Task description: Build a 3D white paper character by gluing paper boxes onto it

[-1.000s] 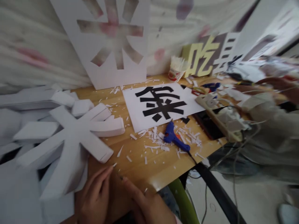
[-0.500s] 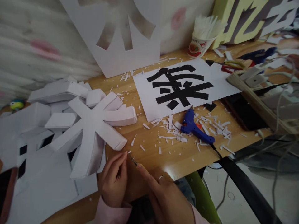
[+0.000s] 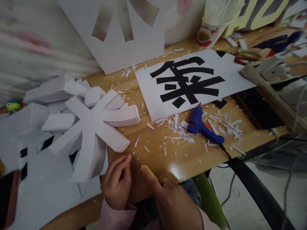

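Note:
My left hand (image 3: 117, 182) is closed at the table's front edge, thumb and fingertips pinched together; anything between them is too small to make out. Just right of it, my right hand (image 3: 171, 201) grips a yellow-handled craft knife (image 3: 150, 172), its thin tip pointing up and left toward the left fingertips. The large white three-dimensional paper character (image 3: 92, 127) rests beyond my left hand, on other white paper pieces. A blue glue gun (image 3: 200, 126) lies on its side among white paper scraps (image 3: 177, 124). Behind it is a sheet with a black printed character (image 3: 187, 83).
A paper cup (image 3: 208, 32) of white strips stands at the back beside a leaning cut-out sheet (image 3: 139, 48). On the right are a wooden box (image 3: 259, 86), a dark phone (image 3: 261, 108) and cables. Another phone (image 3: 8, 198) lies at far left.
The view has shifted slightly, so the items at the back and right sit differently in the frame. More of the knife's yellow handle shows. Both hands have hardly moved.

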Motion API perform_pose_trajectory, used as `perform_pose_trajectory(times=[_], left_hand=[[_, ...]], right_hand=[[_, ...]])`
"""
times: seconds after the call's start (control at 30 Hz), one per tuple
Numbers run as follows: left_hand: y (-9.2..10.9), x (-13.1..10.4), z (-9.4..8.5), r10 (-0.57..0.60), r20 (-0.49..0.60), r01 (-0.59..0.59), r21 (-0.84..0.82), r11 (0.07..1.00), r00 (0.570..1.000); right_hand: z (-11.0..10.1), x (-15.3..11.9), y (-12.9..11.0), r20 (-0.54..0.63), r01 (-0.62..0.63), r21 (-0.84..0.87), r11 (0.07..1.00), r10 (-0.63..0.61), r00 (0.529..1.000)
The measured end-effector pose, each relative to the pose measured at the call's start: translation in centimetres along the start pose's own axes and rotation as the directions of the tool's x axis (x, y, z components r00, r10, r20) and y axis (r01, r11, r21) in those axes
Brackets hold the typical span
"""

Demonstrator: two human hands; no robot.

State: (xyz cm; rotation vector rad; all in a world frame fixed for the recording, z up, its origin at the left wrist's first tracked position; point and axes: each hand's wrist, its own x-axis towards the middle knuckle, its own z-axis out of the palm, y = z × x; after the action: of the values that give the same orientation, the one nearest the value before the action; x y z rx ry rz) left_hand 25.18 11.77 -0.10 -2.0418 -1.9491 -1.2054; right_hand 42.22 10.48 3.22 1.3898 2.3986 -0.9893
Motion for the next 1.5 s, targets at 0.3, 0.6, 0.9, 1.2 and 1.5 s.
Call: perform_pose_trajectory(times=[0.3, 0.6, 0.9, 1.2, 1.5], left_hand=[[-0.2, -0.2, 0.1, -0.046, -0.003, 0.046, -0.027, 0.999, 0.999], [-0.6, 0.0, 0.5, 0.001, -0.073, -0.004, -0.035, 0.999, 0.997], [-0.6, -0.1, 0.3, -0.036, -0.042, 0.034, -0.053, 0.998, 0.998], [-0.2, -0.1, 0.1, 0.004, -0.04, -0.006, -0.056, 0.998, 0.999], [-0.3, 0.1, 0.2, -0.014, -0.02, 0.012, -0.073, 0.997, 1.0]], right_hand=[[-1.1, 0.1, -0.7, 0.086, -0.047, 0.023, 0.999, 0.045, 0.995], [-0.6, -0.2, 0.0, -0.037, -0.011, 0.25, 0.968, 0.021, 0.999], [0.7, -0.7, 0.5, -0.256, 0.185, 0.403, 0.896, -0.083, 0.963], [1.0, -0.7, 0.4, -0.188, 0.116, 0.34, 0.933, -0.053, 0.981], [0.8, -0.8, 0.6, -0.285, 0.158, 0.382, 0.911, -0.047, 0.958]])
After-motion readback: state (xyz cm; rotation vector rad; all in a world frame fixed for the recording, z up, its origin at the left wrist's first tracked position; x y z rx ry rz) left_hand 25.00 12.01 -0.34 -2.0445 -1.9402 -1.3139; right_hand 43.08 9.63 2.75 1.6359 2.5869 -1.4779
